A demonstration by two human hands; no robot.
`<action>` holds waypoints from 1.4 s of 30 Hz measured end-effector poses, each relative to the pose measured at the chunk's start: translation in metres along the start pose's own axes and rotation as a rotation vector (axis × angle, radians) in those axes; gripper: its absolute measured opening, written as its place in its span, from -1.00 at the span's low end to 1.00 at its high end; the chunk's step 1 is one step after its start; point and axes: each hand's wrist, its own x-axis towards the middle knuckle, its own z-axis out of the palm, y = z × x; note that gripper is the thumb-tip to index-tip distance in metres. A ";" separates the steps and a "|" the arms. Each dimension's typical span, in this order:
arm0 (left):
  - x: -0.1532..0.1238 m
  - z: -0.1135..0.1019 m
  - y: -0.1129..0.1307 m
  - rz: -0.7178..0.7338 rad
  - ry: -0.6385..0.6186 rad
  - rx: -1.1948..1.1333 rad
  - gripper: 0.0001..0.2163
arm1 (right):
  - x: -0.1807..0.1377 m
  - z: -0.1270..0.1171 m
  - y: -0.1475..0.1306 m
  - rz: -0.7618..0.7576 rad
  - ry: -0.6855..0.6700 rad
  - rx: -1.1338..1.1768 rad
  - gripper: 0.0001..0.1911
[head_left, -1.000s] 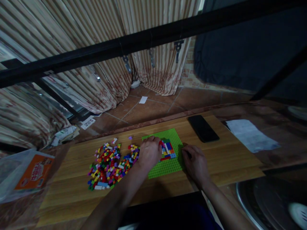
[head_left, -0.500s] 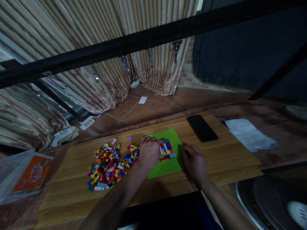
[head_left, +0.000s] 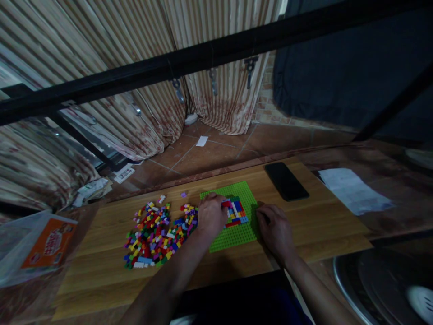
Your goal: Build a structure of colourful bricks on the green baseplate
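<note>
On the green baseplate (head_left: 233, 239) stands a low build of coloured toy bricks (head_left: 239, 212), red, blue, white and yellow among them. My left hand (head_left: 212, 213) reaches over the plate's left part, fingers pinched on a small red brick (head_left: 225, 204) at the left side of the build. The hand hides part of the plate and the build. My right hand (head_left: 275, 228) rests at the plate's right edge with its fingers curled in, and nothing shows in them. A pile of loose bricks (head_left: 152, 232) lies left of my left hand.
A black phone (head_left: 286, 181) lies on the wooden table (head_left: 91, 266) beyond my right hand. White paper (head_left: 353, 189) is off the table's right end. A clear container with an orange label (head_left: 49, 243) stands at left. A dark metal bar (head_left: 203, 54) crosses beyond the table.
My left hand has shifted slightly, and a red brick now shows at its fingertips. My right hand has stayed in place by the plate's edge.
</note>
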 end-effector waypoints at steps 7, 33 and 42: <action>0.009 0.001 -0.017 -0.082 0.001 -0.284 -0.75 | 0.000 0.000 -0.001 -0.004 0.016 0.011 -0.71; 0.022 0.031 -0.023 -0.192 -0.065 -0.711 -0.85 | -0.002 0.002 0.002 -0.007 0.007 -0.059 -0.74; 0.005 0.024 -0.022 -0.156 0.122 -0.685 -0.82 | -0.004 0.004 0.010 -0.088 0.017 -0.067 -0.68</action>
